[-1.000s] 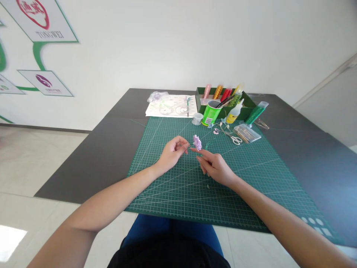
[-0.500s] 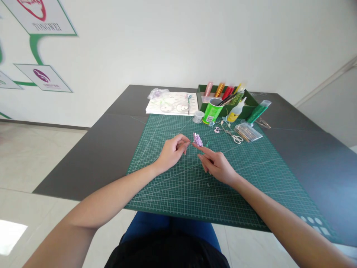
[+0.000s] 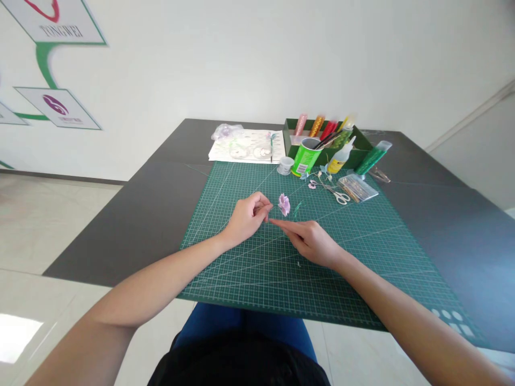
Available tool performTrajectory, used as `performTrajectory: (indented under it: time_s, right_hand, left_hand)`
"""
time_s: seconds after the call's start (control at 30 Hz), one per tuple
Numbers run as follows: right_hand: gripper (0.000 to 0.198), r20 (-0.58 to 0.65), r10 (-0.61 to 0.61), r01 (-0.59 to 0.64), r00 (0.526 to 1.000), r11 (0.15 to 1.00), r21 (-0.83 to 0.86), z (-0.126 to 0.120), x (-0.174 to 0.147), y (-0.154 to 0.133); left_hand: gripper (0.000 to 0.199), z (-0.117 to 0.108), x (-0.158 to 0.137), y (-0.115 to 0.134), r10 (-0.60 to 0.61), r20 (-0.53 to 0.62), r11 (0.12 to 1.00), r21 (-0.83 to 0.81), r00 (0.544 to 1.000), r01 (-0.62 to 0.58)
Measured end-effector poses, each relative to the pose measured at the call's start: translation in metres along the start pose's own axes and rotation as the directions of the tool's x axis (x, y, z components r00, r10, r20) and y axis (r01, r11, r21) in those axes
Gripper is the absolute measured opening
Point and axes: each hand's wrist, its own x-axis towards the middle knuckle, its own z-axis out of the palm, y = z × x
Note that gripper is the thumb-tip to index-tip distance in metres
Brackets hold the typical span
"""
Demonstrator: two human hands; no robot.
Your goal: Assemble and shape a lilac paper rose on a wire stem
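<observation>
Above the green mat [image 3: 241, 273], your left hand [image 3: 250, 217], its grip pinched tight, holds a ruffled, pale purple flower [image 3: 284, 205] just beyond its fingertips; your right hand [image 3: 311, 242] points one finger beneath, and I cannot tell whether it grips anything. Behind, a dark green box [image 3: 362, 141] carries coloured tubes [image 3: 300, 124], a bright green can [image 3: 304, 159] dark sticks [image 3: 329, 140], a clear case [image 3: 368, 195] slender pieces [image 3: 352, 186].
</observation>
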Motion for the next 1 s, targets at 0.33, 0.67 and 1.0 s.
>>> performTrajectory:
  time_s: [0.33,0.67,1.0]
  right_hand:
    - [0.047,0.048,-0.095,0.101,0.994,0.983,-0.155,0.003,-0.003,0.000]
    - [0.041,-0.025,-0.173,0.172,0.985,0.985,-0.027,-0.007,-0.004,-0.006]
    - [0.036,-0.169,0.041,0.022,0.985,0.934,0.357,-0.032,-0.002,-0.012]
  left_hand:
    - [0.015,0.002,0.000,-0.001,0.025,0.022,0.999,0.032,0.999,-0.026]
    - [0.013,0.004,-0.003,-0.007,0.052,0.047,0.984,0.170,0.998,-0.060]
    - [0.015,0.003,-0.004,0.001,0.073,0.159,0.984,0.151,0.985,-0.097]
